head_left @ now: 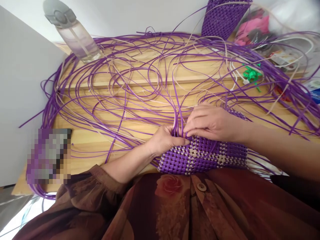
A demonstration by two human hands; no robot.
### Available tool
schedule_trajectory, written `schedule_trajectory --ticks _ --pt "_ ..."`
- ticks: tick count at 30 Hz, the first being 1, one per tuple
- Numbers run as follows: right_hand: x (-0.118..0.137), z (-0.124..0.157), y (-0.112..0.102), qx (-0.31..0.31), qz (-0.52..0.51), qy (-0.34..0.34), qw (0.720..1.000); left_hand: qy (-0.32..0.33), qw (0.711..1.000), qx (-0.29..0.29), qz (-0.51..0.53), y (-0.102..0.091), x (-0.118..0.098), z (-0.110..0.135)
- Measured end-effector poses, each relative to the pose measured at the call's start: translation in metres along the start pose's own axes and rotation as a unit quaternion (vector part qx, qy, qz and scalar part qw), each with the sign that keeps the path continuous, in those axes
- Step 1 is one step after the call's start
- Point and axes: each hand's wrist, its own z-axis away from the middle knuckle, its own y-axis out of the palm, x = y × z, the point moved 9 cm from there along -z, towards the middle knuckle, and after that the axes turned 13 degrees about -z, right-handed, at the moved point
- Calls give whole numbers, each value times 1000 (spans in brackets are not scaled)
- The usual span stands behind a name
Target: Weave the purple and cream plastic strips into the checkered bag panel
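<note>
While loose purple strands (140, 83) sprawl over the wooden table (95, 140) past a water bottle (75, 33), left hand (163, 140) and right hand (210, 123) pinch strands atop the woven panel (205, 156).

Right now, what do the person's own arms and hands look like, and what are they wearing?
Both are bare: the left hand and right hand carry no gloves, and no rings or watch are visible. The left arm's brown patterned sleeve is pushed up to about the elbow. The garment is reddish-brown with a rose print and a round button.
</note>
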Motion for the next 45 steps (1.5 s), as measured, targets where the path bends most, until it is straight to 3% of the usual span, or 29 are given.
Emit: schedule_trajectory --ticks 4,7,11,15,18,22,26,31,34,38,45 --pt "30 -15 10 110 185 1 977 3 1000 3 10 2 1 0" --pt "34 -29 19 179 198 82 960 10 1000 9 22 2 3 -1" --pt "3 -41 27 232 91 259 933 43 998 4 45 2 -1 -1" --pt "-40 -38 15 171 -10 355 919 28 999 -5 32 1 -1 0" --pt "-56 -27 5 114 -82 335 932 28 999 8 24 3 -2 0" --pt "-52 -8 2 117 -100 250 956 10 1000 11 13 2 2 0" --pt "-30 -4 0 121 56 146 980 -10 1000 13 3 1 6 0" --pt "11 -9 8 126 245 46 960 1 999 33 13 4 3 -1" --pt "23 -7 8 120 260 45 957 -6 999 45 22 7 4 0" --pt "21 4 8 131 216 81 964 -6 999 37 16 6 4 0" --pt "5 8 2 37 114 172 978 -11 999 31 22 4 6 -1"
